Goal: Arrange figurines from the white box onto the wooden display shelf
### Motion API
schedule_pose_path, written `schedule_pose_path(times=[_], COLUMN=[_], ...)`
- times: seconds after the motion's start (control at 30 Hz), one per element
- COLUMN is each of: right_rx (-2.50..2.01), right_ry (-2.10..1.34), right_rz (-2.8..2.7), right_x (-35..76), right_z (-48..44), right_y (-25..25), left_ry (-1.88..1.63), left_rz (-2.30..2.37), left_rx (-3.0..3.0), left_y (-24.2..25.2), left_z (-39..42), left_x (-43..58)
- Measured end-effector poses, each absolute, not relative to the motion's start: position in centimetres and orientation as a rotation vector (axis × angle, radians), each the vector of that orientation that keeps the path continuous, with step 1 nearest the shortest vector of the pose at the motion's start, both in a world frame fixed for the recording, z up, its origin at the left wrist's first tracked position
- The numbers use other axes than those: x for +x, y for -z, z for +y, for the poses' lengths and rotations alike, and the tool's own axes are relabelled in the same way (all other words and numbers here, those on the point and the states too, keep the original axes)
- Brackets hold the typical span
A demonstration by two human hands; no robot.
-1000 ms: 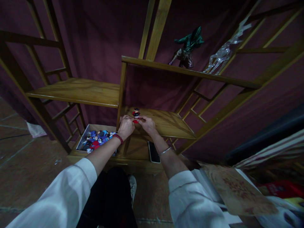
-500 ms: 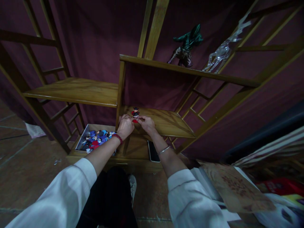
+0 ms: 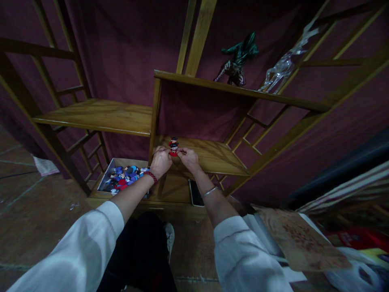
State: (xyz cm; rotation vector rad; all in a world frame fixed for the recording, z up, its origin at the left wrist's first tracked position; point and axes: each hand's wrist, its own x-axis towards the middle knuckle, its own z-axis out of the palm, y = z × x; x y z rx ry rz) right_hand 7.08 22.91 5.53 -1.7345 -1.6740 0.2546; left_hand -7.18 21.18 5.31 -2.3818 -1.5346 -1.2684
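On the middle wooden shelf (image 3: 212,156), a small red and black figurine (image 3: 173,151) is pinched between my two hands near the front edge. My left hand (image 3: 161,160) closes on its left side, and my right hand (image 3: 187,157) grips its right side with the fingertips. Directly behind it stands a second figurine (image 3: 174,141), also red with dark hair. Below and left of my left hand, an open box (image 3: 105,178) holds several small blue, red and white figures (image 3: 127,175). My fingers partly cover the front figurine.
A phone (image 3: 196,193) lies on the lower shelf under my right wrist. Above stand a green hooded statue (image 3: 238,59) and a clear glass-like figure (image 3: 281,71). An upright post (image 3: 153,113) rises left of my hands. Papers (image 3: 298,239) are stacked at right.
My hands stay almost in place, still on the front figurine, which looks slightly straighter. The view has shifted a little.
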Motion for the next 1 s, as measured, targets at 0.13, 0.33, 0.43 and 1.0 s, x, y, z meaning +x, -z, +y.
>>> schedule_pose_path(times=[0.13, 0.33, 0.43, 1.0], right_rx=[-1.745, -1.728, -1.591, -1.233], right_ry=[-0.244, -0.275, -0.329, -0.392], right_rz=[-1.652, -1.541, -1.454, -1.427], right_x=[7.0, 7.1, 7.1, 2.4], right_z=[22.4, 21.9, 21.8, 14.9], right_y=[-5.8, -6.0, -5.7, -4.5], left_ry=[1.338, 1.358, 1.315, 1.293], left_rz=[-1.513, -1.395, -1.329, -1.149], left_rx=[-2.375, -2.415, -2.475, -2.574], left_y=[-5.2, -5.1, -5.0, -2.0], left_z=[20.9, 20.2, 19.7, 15.4], left_x=[-7.2, -7.5, -7.7, -9.6])
